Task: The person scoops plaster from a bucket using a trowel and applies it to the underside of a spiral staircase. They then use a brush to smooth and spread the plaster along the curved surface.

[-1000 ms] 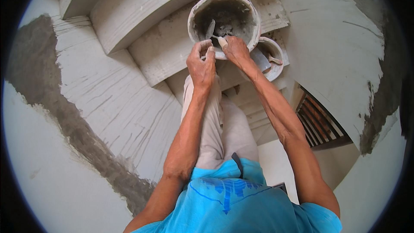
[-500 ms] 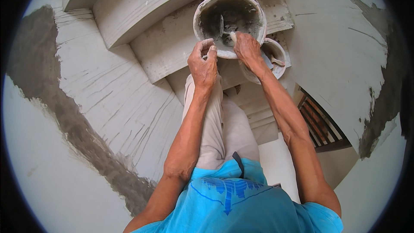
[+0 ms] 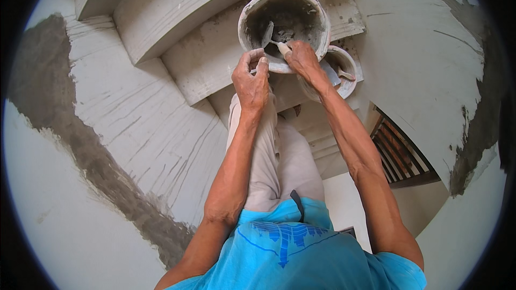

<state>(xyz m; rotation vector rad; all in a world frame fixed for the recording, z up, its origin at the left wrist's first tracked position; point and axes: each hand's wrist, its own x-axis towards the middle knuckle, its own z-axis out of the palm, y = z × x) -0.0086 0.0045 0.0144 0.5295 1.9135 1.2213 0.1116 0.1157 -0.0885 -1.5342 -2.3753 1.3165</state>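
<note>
A pale, mortar-smeared bucket (image 3: 245, 43) stands on a stair step, with wet grey mortar (image 3: 285, 33) inside. My right hand (image 3: 302, 60) reaches over its near right rim, closed around the light handle of a small trowel (image 3: 283, 48). The trowel's blade (image 3: 267, 34) is inside the bucket, tilted up toward the left wall. At the near left rim, my left hand (image 3: 251, 81) has its fingers and thumb curled on the bucket's edge. Part of that grip is hidden by the hand itself.
A smaller white bucket (image 3: 352, 65) with a tool in it sits right of the large one. Concrete steps (image 3: 183, 70) rise at the far left. Grey mortar bands mark the left wall (image 3: 97, 150) and right wall (image 3: 473, 129). A dark barred grille (image 3: 403, 150) lies lower right.
The trowel has swung inside the bucket: its blade is farther left and more of its handle shows. My right hand has shifted slightly left. The left hand stays at the rim.
</note>
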